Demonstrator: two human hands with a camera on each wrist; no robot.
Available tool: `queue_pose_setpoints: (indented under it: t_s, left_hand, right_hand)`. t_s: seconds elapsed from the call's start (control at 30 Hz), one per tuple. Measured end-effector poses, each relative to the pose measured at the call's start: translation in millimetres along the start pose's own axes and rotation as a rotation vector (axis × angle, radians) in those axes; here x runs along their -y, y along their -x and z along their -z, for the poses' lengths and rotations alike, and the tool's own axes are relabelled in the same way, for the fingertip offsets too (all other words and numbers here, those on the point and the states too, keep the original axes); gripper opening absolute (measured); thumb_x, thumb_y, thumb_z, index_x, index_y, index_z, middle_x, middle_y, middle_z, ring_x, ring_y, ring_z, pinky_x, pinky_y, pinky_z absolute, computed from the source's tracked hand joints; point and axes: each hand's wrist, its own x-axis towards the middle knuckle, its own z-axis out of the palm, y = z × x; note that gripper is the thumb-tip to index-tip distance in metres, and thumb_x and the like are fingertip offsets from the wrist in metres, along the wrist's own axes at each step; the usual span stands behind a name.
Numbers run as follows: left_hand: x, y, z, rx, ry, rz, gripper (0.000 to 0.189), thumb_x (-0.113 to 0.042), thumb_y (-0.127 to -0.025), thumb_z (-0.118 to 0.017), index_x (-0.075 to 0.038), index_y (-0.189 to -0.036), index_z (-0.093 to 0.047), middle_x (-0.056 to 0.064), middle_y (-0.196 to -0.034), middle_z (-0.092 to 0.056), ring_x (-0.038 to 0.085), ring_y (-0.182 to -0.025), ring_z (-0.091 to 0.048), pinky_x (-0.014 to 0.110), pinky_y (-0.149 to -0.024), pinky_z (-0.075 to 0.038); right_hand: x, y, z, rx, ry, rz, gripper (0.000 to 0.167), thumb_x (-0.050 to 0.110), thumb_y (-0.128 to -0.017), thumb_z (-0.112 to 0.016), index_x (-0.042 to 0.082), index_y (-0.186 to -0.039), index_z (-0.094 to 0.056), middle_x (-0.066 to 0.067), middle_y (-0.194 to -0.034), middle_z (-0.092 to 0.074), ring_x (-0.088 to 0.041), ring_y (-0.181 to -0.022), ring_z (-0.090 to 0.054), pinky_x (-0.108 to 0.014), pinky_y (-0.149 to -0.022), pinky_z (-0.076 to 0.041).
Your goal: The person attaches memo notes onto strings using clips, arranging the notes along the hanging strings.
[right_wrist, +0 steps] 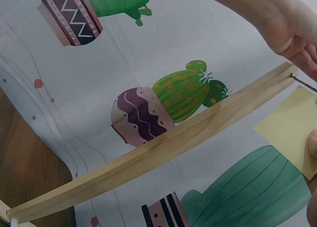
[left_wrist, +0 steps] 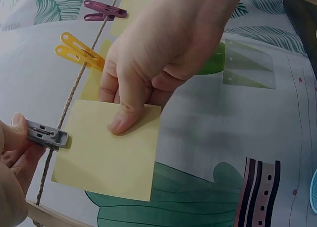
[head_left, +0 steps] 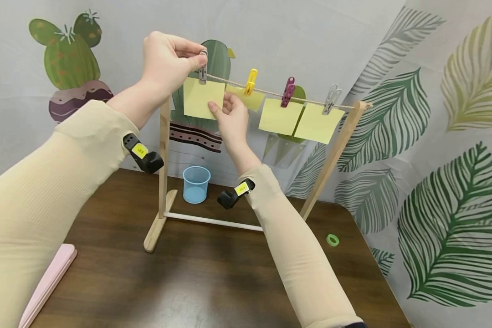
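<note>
Up at the left end of the twine (left_wrist: 73, 95), my left hand (head_left: 161, 61) pinches a grey clothespin (head_left: 202, 75) between thumb and fingers. The clothespin's jaws sit over the twine and the top edge of a yellow sticky note (head_left: 200, 98). My right hand (head_left: 234, 120) pinches that note by its right side, thumb in front and fingers behind. Farther right along the twine, a yellow clothespin (head_left: 250, 82), a purple clothespin (head_left: 288, 92) and another grey clothespin (head_left: 332, 99) each hold a yellow note; the nearest of these is partly hidden by my right hand.
A wooden stand (head_left: 164, 159) carries the twine, with a white rod (head_left: 213, 221) low across it. Behind the rod is a blue mesh cup (head_left: 194, 191). A green tape roll (head_left: 336, 243) lies at the right, and a pink flat object (head_left: 51, 282) at the left.
</note>
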Motion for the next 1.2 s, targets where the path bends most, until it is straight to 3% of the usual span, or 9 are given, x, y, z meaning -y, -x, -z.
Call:
queue_pose_setpoints:
  t_s: [0.4, 0.77, 1.2]
  left_hand:
    - [2.7, 0.2, 0.9, 0.057, -0.083, 0.041, 0.033, -0.019, -0.085, -0.077, -0.005, -0.114, -0.073, 0.002, -0.1, -0.075, -0.008, -0.079, -0.068, 0.014, -0.079, -0.053]
    - [-2.5, 3.5, 5.9, 0.158, -0.21, 0.058, 0.043, -0.027, -0.089, -0.071, -0.008, -0.127, -0.066, 0.008, -0.121, -0.068, 0.005, -0.107, -0.067, 0.021, -0.095, -0.051]
    - [-4.7, 5.0, 6.6, 0.193, -0.151, 0.086, 0.048, -0.03, -0.09, -0.07, -0.01, -0.133, -0.061, 0.008, -0.129, -0.064, 0.009, -0.121, -0.061, 0.024, -0.104, -0.046]
  right_hand:
    - [0.9, -0.2, 2.7, 0.0, -0.009, 0.011, 0.031, 0.001, -0.09, -0.067, -0.009, -0.117, -0.057, -0.026, -0.111, -0.068, -0.028, -0.102, -0.069, -0.025, -0.084, -0.057]
    - [2.3, 1.7, 5.6, 0.027, 0.006, 0.001, 0.036, 0.003, -0.091, -0.066, -0.01, -0.122, -0.055, -0.025, -0.115, -0.067, -0.029, -0.107, -0.068, -0.023, -0.087, -0.055]
    - [-5.2, 4.4, 11.3, 0.031, 0.084, 0.003, 0.031, 0.008, -0.092, -0.067, -0.006, -0.118, -0.059, -0.022, -0.11, -0.069, -0.024, -0.096, -0.068, -0.022, -0.082, -0.054]
